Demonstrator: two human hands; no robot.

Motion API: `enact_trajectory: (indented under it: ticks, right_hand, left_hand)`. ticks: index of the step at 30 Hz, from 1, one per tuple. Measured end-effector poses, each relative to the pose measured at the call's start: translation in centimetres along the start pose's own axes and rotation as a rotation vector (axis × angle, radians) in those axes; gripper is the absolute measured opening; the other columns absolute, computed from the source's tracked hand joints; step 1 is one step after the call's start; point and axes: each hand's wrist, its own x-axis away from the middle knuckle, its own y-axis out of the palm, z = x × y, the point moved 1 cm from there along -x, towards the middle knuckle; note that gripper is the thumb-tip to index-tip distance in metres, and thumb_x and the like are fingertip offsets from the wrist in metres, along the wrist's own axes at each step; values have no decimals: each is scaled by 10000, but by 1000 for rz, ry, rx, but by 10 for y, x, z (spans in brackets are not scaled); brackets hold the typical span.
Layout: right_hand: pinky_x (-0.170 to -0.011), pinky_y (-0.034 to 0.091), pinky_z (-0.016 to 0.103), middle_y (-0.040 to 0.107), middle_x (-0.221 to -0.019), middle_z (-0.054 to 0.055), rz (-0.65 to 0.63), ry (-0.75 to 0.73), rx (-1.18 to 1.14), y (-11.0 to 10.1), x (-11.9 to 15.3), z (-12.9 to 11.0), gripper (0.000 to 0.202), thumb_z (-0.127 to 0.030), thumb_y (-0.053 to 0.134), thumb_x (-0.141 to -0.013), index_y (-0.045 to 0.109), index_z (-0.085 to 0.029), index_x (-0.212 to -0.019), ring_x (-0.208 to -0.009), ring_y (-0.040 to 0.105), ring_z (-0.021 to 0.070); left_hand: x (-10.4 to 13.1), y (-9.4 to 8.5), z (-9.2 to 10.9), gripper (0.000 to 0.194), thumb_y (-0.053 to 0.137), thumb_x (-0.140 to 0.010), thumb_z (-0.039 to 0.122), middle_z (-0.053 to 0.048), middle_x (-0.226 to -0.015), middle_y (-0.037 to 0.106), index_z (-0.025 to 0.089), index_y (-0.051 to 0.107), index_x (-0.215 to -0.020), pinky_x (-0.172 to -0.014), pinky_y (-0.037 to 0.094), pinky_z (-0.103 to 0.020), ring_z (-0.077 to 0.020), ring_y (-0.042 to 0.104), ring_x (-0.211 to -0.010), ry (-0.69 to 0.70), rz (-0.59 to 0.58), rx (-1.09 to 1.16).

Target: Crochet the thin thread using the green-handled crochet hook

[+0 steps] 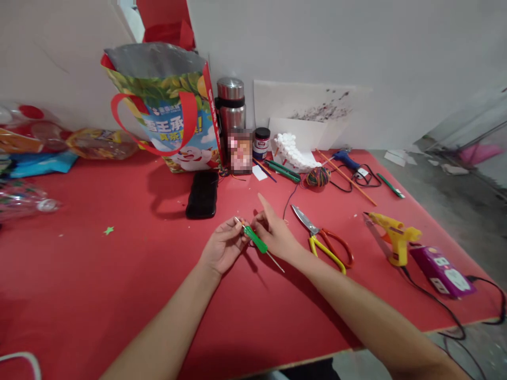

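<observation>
"What's in the hands?"

"A green-bodied stick (255, 240). It's held up over the red counter (130, 295), tilted, with its lower end pointing down toward the person's right forearm."

"Describe the green part."

"Bright green, slim and longish, a little shiny, with an uneven outline. It's far thicker than the pale rod (276, 262) sticking out of its lower end. That rod is thin, straight and whitish."

"And the upper end?"

"A narrow pale tip (237, 219) shows at the left fingertips, with a hint of orange beside it. The fingers cover much of that end, so I can't make out how the parts join."

"How do the hands stand?"

"The left hand (224, 245) is closed in a pinch, thumb and fingers on the stick's upper end. The right hand (276, 232) has its index finger stretched out, clear of the stick, and the others curled in beside the green part. Whether those grip it, I can't tell."

"Anything close by?"

"Scissors (316, 230) with one orange handle and one yellow lie to the right of the right hand, blades parted. A black phone-like case (202, 195) lies beyond the left hand, and a multicoloured yarn ball (318, 177) sits farther back."
</observation>
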Motion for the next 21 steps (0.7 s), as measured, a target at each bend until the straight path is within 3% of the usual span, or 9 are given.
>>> enact_trajectory:
  ticks: [4,14,21]
  right_hand:
    - [-753,538,306,646,-894,-10,43,-59,-21,0,7,6,774,-156,464,-994,109,-268,-1672,-754,645,152]
    - [-837,516,402,749,-1066,90,-89,-108,287,-1,9,0,719,-213,480,-1016,171,-241,-1664,-936,682,268]
    - [-816,499,398,761,-1076,93,-97,-120,342,0,9,1,708,-218,466,-1023,158,-214,-1661,-934,688,279]
  left_hand:
    - [-2,1,0,178,871,-696,55,-60,-776,713,87,737,-810,-586,565,-171,-102,650,-644,3,0,-12]
    - [-1,-5,6,157,846,-734,70,-63,-805,684,96,737,-844,-570,562,-167,-119,647,-691,-12,-3,-40]
    - [-2,-7,7,194,876,-701,82,-62,-802,679,83,741,-840,-609,573,-184,-125,650,-706,-7,25,-30]
